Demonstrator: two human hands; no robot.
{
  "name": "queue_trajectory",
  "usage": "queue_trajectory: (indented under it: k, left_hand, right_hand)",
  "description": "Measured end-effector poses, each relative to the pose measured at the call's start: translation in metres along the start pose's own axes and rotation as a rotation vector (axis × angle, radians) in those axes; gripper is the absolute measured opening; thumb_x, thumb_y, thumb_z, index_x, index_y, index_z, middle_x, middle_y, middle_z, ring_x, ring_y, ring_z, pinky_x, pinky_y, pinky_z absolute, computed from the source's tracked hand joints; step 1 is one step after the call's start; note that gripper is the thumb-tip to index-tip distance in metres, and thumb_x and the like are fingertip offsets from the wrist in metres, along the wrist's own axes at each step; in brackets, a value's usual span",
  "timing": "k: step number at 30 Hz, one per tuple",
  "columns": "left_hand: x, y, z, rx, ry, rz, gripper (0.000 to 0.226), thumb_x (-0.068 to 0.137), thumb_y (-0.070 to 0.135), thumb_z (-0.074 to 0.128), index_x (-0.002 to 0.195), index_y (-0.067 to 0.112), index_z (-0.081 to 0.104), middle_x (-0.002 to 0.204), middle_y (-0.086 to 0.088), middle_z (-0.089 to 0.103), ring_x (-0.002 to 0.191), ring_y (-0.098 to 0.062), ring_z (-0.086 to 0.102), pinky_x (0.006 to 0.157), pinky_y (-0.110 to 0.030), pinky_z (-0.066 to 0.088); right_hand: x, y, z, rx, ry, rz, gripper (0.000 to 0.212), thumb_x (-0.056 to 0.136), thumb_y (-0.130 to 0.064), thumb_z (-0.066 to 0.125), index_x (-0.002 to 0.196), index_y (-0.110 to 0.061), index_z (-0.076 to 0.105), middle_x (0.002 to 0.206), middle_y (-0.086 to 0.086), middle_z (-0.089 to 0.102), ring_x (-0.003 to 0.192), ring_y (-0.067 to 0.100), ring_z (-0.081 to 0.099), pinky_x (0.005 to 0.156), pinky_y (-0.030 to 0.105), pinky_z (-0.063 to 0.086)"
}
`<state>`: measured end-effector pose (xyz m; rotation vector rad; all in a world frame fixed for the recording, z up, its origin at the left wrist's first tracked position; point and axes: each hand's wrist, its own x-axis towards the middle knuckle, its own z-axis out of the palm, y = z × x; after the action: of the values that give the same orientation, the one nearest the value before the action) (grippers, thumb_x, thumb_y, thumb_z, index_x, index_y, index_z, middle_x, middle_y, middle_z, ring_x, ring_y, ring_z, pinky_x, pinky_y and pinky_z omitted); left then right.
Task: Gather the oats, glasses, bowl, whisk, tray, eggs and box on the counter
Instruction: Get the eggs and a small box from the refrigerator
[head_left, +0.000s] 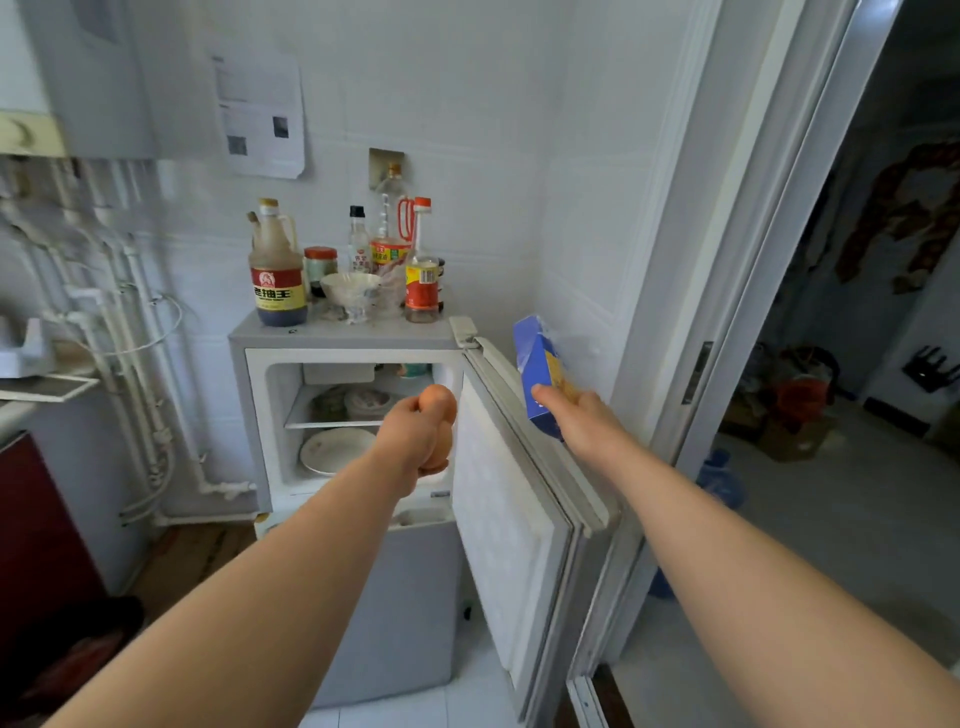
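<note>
My left hand (415, 441) is held out in front of the open fridge compartment and grips brown eggs (439, 402); one egg shows above the fingers and another below them. My right hand (576, 415) holds a blue box (540, 374) upright by its lower end, just right of the open fridge door (514, 514). A white bowl (350, 291) stands on top of the fridge among bottles. Oats, glasses, whisk and tray are not in view.
The small grey fridge (363, 597) stands against the tiled wall, its upper door swung open to the right. Plates and dishes (332, 449) sit on its shelves. Sauce bottles (275, 270) crowd its top. White pipes (130, 322) run along the left wall. A doorway (831, 364) opens on the right.
</note>
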<state>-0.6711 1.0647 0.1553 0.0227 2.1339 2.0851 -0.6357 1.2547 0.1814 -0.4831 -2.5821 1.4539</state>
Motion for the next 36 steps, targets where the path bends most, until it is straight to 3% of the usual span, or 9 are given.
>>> queue_trajectory:
  k: [3, 7, 10, 14, 19, 23, 32, 36]
  left_hand:
    - [-0.014, 0.000, -0.014, -0.007, 0.021, 0.001, 0.024, 0.095, 0.027, 0.042, 0.075, 0.017, 0.050, 0.076, -0.012, 0.040, 0.064, -0.019, 0.034, 0.057, -0.027, 0.036]
    - [-0.030, 0.000, -0.039, -0.006, 0.087, -0.011, 0.023, 0.096, 0.028, 0.043, 0.080, 0.015, 0.054, 0.071, -0.009, 0.044, 0.062, -0.021, 0.039, 0.058, -0.026, 0.044]
    - [-0.034, -0.003, -0.065, -0.021, 0.121, -0.015, 0.020, 0.094, 0.026, 0.042, 0.080, 0.015, 0.052, 0.059, -0.005, 0.039, 0.052, -0.019, 0.032, 0.053, -0.024, 0.037]
    - [-0.035, -0.006, -0.100, -0.042, 0.179, -0.028, 0.020, 0.093, 0.023, 0.042, 0.077, 0.015, 0.051, 0.048, -0.001, 0.034, 0.041, -0.018, 0.026, 0.044, -0.018, 0.032]
    - [-0.034, -0.007, -0.146, -0.069, 0.288, -0.038, 0.022, 0.094, 0.025, 0.042, 0.078, 0.014, 0.052, 0.049, -0.003, 0.036, 0.037, -0.017, 0.029, 0.048, -0.021, 0.030]
    - [-0.024, -0.005, -0.187, -0.092, 0.356, -0.045, 0.018, 0.095, 0.025, 0.042, 0.088, 0.012, 0.054, 0.055, -0.005, 0.037, 0.042, -0.018, 0.031, 0.049, -0.021, 0.032]
    - [0.031, -0.004, -0.267, -0.077, 0.398, -0.063, 0.027, 0.094, 0.030, 0.042, 0.099, 0.010, 0.059, 0.061, -0.006, 0.039, 0.048, -0.020, 0.030, 0.047, -0.021, 0.034]
    - [0.060, -0.007, -0.291, -0.074, 0.373, -0.077, 0.025, 0.095, 0.030, 0.042, 0.100, 0.010, 0.057, 0.060, -0.005, 0.040, 0.048, -0.020, 0.031, 0.038, -0.017, 0.036]
  right_hand:
    - [-0.007, -0.007, 0.015, 0.055, -0.055, -0.039, 0.086, 0.057, -0.071, 0.049, 0.113, -0.007, 0.060, 0.098, 0.006, 0.061, 0.083, 0.022, 0.057, 0.065, 0.029, 0.041]
    - [-0.007, -0.017, 0.045, 0.119, -0.132, -0.103, 0.057, 0.074, -0.058, 0.057, 0.102, -0.009, 0.061, 0.089, 0.003, 0.061, 0.082, 0.021, 0.057, 0.061, 0.026, 0.039]
    - [-0.005, -0.025, 0.070, 0.121, -0.158, -0.139, 0.029, 0.087, -0.044, 0.058, 0.087, -0.015, 0.057, 0.079, -0.002, 0.055, 0.078, 0.020, 0.053, 0.059, 0.024, 0.038]
    - [-0.004, -0.039, 0.103, 0.148, -0.225, -0.176, 0.060, 0.079, -0.057, 0.057, 0.113, -0.007, 0.054, 0.100, 0.002, 0.057, 0.090, 0.020, 0.053, 0.068, 0.029, 0.039]
    - [-0.005, -0.063, 0.149, 0.131, -0.277, -0.171, 0.065, 0.084, -0.055, 0.056, 0.128, -0.008, 0.046, 0.122, 0.005, 0.054, 0.113, 0.024, 0.053, 0.085, 0.032, 0.038]
    - [0.005, -0.087, 0.188, 0.077, -0.302, -0.199, 0.088, 0.063, -0.074, 0.052, 0.125, -0.012, 0.050, 0.125, 0.010, 0.058, 0.112, 0.028, 0.056, 0.090, 0.039, 0.045]
    - [0.041, -0.130, 0.253, -0.033, -0.261, -0.178, 0.088, 0.071, -0.070, 0.049, 0.133, -0.010, 0.036, 0.129, 0.010, 0.051, 0.124, 0.031, 0.043, 0.100, 0.046, 0.042]
    - [0.057, -0.144, 0.278, -0.050, -0.240, -0.171, 0.085, 0.065, -0.071, 0.048, 0.125, -0.011, 0.039, 0.120, 0.007, 0.053, 0.119, 0.031, 0.046, 0.095, 0.045, 0.045]
